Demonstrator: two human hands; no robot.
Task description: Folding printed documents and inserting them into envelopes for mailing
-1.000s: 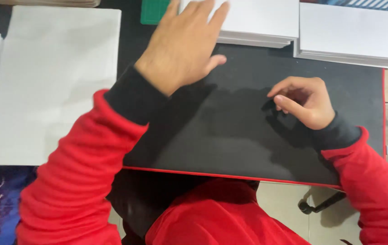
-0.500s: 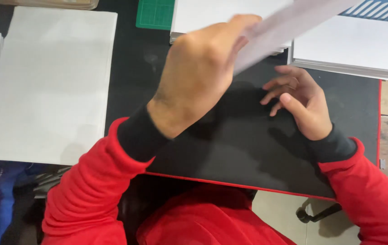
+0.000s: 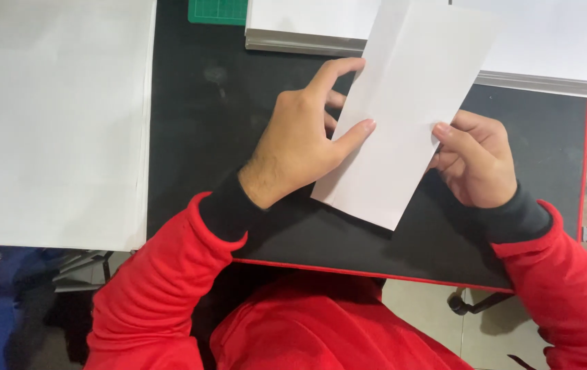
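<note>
Black desk mat (image 3: 238, 137), red-edged, over tiled floor (image 3: 424, 305); 2 white paper stacks (image 3: 307, 27) at 12 o'clock. Left hand (image 3: 300, 147) and right hand (image 3: 475, 161) both grip 1 white folded sheet (image 3: 403, 116).

both arms wear bright red sleeves with black cuffs at the wrists; left hand (image 3: 300, 147) and right hand (image 3: 478, 161) are bare.
</note>
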